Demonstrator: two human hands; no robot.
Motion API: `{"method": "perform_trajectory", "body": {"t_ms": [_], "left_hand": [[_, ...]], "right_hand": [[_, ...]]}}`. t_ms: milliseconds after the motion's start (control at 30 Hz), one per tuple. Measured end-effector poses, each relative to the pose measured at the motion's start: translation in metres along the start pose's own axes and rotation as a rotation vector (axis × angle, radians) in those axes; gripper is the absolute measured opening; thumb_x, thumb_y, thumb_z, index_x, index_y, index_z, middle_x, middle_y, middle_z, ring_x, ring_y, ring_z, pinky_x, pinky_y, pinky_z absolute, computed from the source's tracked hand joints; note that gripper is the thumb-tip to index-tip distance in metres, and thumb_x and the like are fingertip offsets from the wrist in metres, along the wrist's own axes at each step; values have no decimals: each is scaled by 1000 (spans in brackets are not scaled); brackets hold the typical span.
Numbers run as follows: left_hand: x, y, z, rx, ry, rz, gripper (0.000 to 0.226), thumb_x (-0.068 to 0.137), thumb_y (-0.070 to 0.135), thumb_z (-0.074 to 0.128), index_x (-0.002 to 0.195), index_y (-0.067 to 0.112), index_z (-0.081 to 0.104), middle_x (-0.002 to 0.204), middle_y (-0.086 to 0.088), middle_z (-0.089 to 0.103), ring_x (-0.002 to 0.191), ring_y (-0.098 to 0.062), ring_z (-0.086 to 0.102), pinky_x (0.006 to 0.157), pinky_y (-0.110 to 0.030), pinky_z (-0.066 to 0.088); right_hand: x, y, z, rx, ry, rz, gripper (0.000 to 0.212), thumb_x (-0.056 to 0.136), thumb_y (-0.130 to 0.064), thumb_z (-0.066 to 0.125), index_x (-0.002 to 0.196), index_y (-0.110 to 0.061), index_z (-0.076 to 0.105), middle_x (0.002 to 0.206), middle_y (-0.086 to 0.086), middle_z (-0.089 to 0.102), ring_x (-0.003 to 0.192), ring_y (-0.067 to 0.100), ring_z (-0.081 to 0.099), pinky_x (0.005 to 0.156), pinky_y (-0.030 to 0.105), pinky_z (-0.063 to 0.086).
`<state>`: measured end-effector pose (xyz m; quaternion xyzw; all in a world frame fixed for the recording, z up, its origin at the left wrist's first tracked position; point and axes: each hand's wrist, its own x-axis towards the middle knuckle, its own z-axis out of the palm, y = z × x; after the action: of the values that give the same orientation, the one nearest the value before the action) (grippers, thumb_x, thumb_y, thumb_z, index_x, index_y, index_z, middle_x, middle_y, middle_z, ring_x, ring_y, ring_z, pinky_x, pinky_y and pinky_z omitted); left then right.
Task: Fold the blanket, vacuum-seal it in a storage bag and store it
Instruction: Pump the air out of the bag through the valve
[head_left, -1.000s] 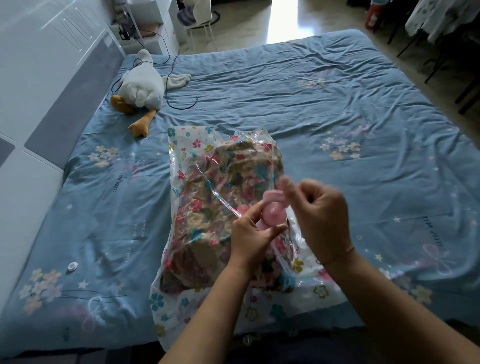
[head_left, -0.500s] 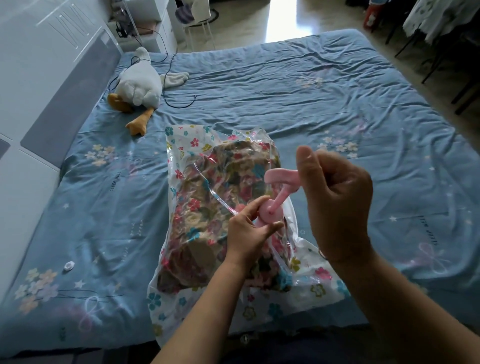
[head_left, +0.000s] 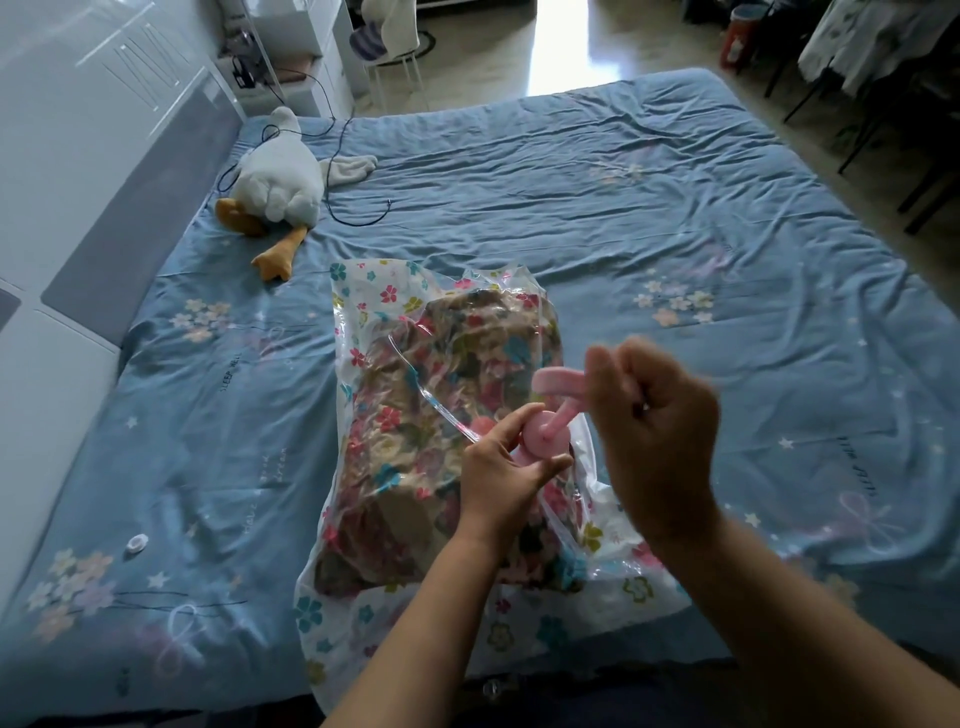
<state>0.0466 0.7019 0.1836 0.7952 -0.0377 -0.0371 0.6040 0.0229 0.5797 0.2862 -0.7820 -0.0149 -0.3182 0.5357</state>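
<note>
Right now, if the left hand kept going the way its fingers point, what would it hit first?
The pink pump: the left hand grips it, fingers pointing forward and to the right. Just beyond is the right hand on the handle, though depth is unclear.

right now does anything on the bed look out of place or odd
Two things. A small white round piece lies loose on the sheet near the left edge, far from the bag. A black cable trails across the sheet beside the toy goose. Nothing looks spilled or torn.
</note>
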Motion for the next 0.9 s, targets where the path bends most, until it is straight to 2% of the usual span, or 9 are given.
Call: {"method": "perform_trajectory", "body": {"t_ms": [100,200,267,367,467,533,633,767,900], "left_hand": [[-4,2,2,6,-10,22,54,70,19,86,120,16,67,112,7,72,103,0,67,91,-29,56],[-1,2,-1,-7,-4,10,59,70,21,87,124,15,65,115,4,72,107,-4,67,94,-31,56],[3,1,-2,-19,9,-7,69,67,30,88,129,17,62,120,0,70,112,-11,66,97,-40,54],[5,0,0,-16,11,-12,73,64,39,87,130,19,62,121,0,70,112,-14,66,97,-42,54],[0,0,3,6,0,3,61,67,26,88,123,15,66,115,3,72,106,-5,68,93,-32,56],[-3,-1,2,12,-3,24,53,69,18,87,118,17,68,111,5,73,102,-1,68,89,-23,56],[0,-1,0,3,-6,23,59,69,21,88,123,15,65,117,2,71,109,-7,67,95,-33,55],[3,-4,0,-10,28,-1,65,67,20,89,127,16,64,122,0,69,113,-9,65,99,-38,53],[-3,-2,4,8,24,25,55,67,18,88,119,14,68,111,5,73,102,0,67,92,-26,55]], "right_hand": [[-21,44,12,-256,-229,265,61,89,-65,47,52,-17,41,47,-2,48,46,17,49,47,35,39],[-11,33,8,-173,-172,257,60,89,-54,58,50,-9,50,42,-5,46,42,7,41,49,27,35],[7,-2,-1,26,-23,132,62,92,-45,58,58,7,55,51,8,62,45,21,52,49,34,40],[15,-14,-1,115,78,51,62,95,-40,50,60,11,52,57,28,60,47,31,50,47,36,39],[-15,29,11,-103,-159,258,78,87,-73,38,65,-2,60,58,12,62,55,27,59,52,42,48],[-25,47,14,-205,-247,386,80,77,-84,35,59,-10,59,51,2,54,51,21,51,52,42,47],[-8,22,5,-90,-120,235,63,91,-57,51,52,-8,55,46,-7,51,44,8,45,48,28,39],[10,-13,-4,33,71,-7,57,96,-36,48,56,3,53,48,-2,55,43,10,45,45,26,37],[-22,35,10,-174,-227,339,81,81,-79,38,64,-4,62,55,4,62,54,22,57,53,40,47]]}}
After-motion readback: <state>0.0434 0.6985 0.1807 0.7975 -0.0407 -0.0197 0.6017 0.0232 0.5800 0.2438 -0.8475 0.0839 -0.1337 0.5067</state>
